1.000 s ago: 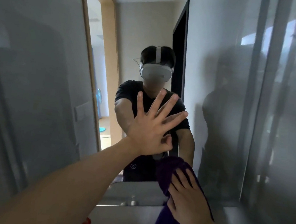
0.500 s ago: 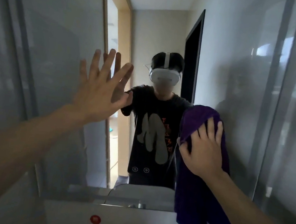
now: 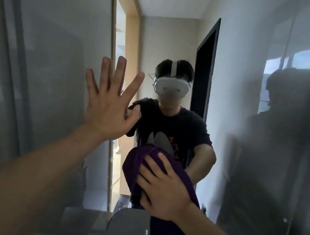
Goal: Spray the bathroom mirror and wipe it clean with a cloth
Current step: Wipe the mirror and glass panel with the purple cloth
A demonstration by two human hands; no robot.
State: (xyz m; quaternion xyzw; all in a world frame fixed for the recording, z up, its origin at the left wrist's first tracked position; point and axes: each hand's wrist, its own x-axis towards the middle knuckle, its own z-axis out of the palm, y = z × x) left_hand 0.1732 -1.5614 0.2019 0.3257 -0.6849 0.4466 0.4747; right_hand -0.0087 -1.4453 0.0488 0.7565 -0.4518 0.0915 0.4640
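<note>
The mirror (image 3: pixel 233 88) stands upright directly ahead of the person, filling the view, its face square to both outstretched arms. The left hand (image 3: pixel 110 109) is spread flat, fingers splayed and pointing up, palm set against the glass at upper left; it holds nothing and seems to brace the body. The right hand (image 3: pixel 162 189) sits lower and nearer the middle, fingers spread over a purple cloth (image 3: pixel 136 166) and pressing it onto the glass. The cloth bunches under the palm, and its loose length hangs straight down past the wrist toward the mirror's bottom edge.

No spray bottle is in view, so spraying looks finished and wiping is the step in hand. The right hand alone carries the cloth, so the stroke falls to it. Unwiped glass lies above it and well off to its right, so the likely move is a sweep up or rightward, clear of the left palm.
</note>
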